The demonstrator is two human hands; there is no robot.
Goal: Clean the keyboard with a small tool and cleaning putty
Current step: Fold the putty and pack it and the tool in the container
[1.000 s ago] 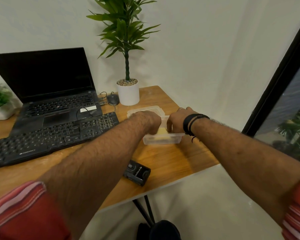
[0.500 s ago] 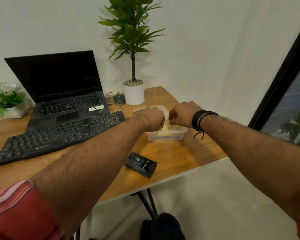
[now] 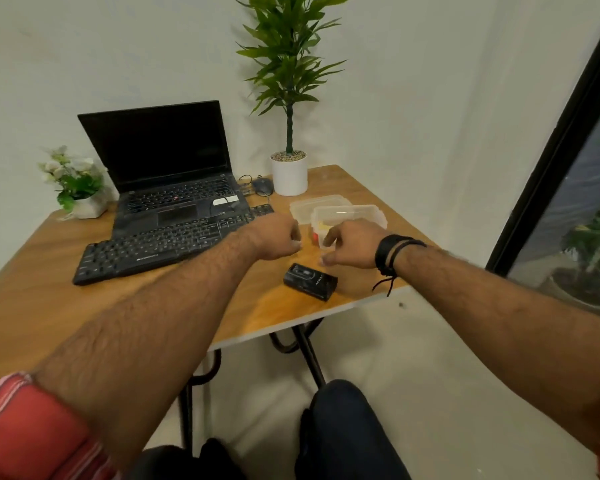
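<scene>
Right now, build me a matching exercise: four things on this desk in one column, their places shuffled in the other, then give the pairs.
Things:
1. mouse
2. black box
3. white pot
4. keyboard

Places:
A. near the desk's front edge
B. back corner, against the wall
C. in front of the laptop
D. between laptop and white pot

Pairs: 1-D, 2-A, 3-B, 4-C
</scene>
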